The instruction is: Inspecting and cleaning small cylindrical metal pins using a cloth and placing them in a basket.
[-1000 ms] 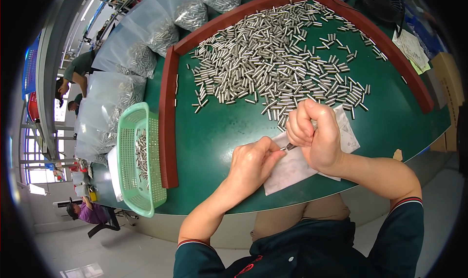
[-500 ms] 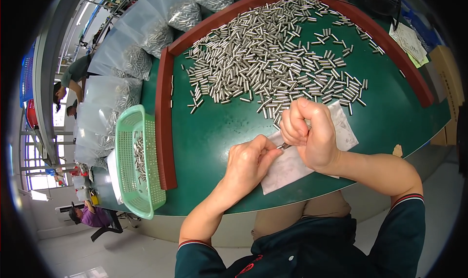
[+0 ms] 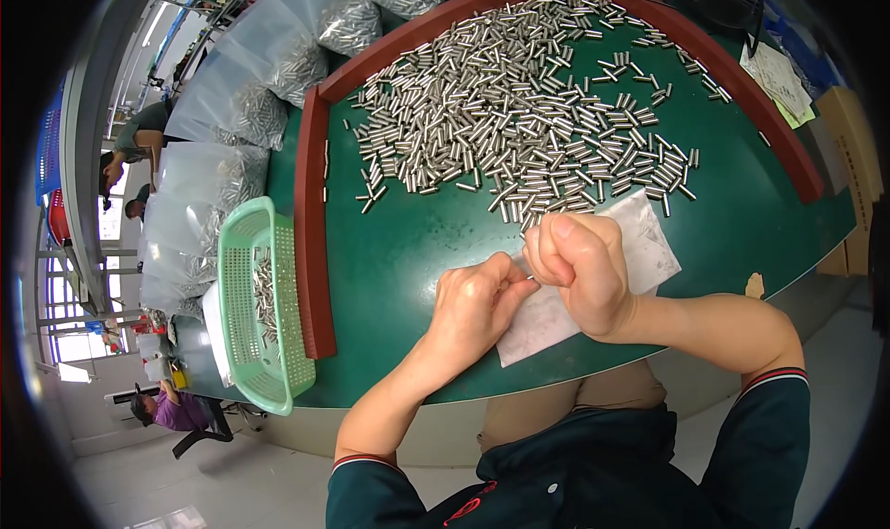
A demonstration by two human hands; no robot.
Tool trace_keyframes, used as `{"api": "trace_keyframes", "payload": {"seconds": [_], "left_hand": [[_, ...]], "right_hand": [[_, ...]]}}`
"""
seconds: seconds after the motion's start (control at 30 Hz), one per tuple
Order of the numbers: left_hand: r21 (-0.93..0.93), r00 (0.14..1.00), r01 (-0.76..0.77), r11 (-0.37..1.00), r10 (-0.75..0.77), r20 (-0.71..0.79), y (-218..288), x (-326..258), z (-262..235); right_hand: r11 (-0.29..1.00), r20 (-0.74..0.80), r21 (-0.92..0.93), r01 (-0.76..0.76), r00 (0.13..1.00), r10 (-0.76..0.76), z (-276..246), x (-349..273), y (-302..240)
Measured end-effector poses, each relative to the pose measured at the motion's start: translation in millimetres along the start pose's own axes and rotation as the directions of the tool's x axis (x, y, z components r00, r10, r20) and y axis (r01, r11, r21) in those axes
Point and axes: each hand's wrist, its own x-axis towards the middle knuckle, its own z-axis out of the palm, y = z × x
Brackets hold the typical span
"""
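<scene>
Sitting well left of the fingers: green mesh basket [image 3: 297, 334], loose metal pins [image 3: 266, 302] lying in the bottom, below the rim. Beyond it, curving round to ahead-left of the fingers, a row of clear plastic bags [image 3: 348, 26], similar pins bunched inside. Red-brown rails [image 3: 315, 279] fence the green tabletop [image 3: 408, 237] left, ahead and right of the hands, side toward the fingers unfenced. Big loose heap [image 3: 491, 112] of pins within, straight ahead; its nearest pins sit just beyond the right knuckles.

Work point: left hand [image 3: 471, 306], thumb and index closed together, pinching a small pin [image 3: 531, 277]. Only a sliver shows at the tips, on the side facing the right hand; rest hidden. Right hand [image 3: 584, 274] is curled into a tight fist right next to those tips. Can't tell what's inside it. Contact between right fingers and pin: can't tell either. Pale sheet [image 3: 538, 330] lies under the fingers, reaching out past the fist ahead-right.
</scene>
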Motion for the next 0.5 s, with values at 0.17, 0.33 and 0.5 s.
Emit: {"api": "trace_keyframes", "payload": {"seconds": [0.17,0.33,0.5], "left_hand": [[-0.031,1.0,-0.002,1.0,0.002,-0.013,1,1,0],[-0.021,0.998,-0.061,0.998,0.061,0.001,3,-2,-2],[-0.76,0.917,0.378,0.528,-0.33,0.226,-19,-4,-19]], "right_hand": [[0.994,0.02,-0.105,0.038,0.999,-0.036,0,-1,4],[1.0,-0.009,0.01,0.006,1.0,-0.006,-1,-3,3],[0.996,-0.011,0.059,-0.063,0.998,0.064,-2,1,0]]}}
